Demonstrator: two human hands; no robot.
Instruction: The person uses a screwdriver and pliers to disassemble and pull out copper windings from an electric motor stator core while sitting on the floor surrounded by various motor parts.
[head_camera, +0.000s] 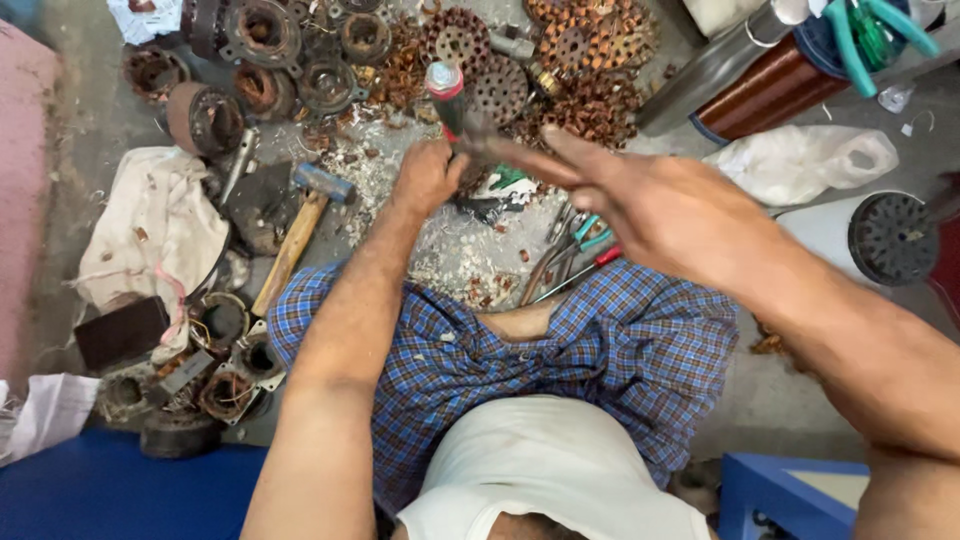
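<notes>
Presently: left hand (428, 176) fisted round red-handled screwdriver (446, 95), upright over littered floor (470, 255); right hand (660, 205) closed on blurred dark metal tool (505, 152) crossing it; likely risk: glancing blow striking left knuckles; wooden-handled hammer (300, 230) nearby

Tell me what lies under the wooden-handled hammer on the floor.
The wooden-handled hammer rests on grey concrete floor strewn with metal shavings; its handle end reaches the checked blue cloth. A dark scrap sits beside its head. Whatever lies directly beneath it is covered.
</notes>
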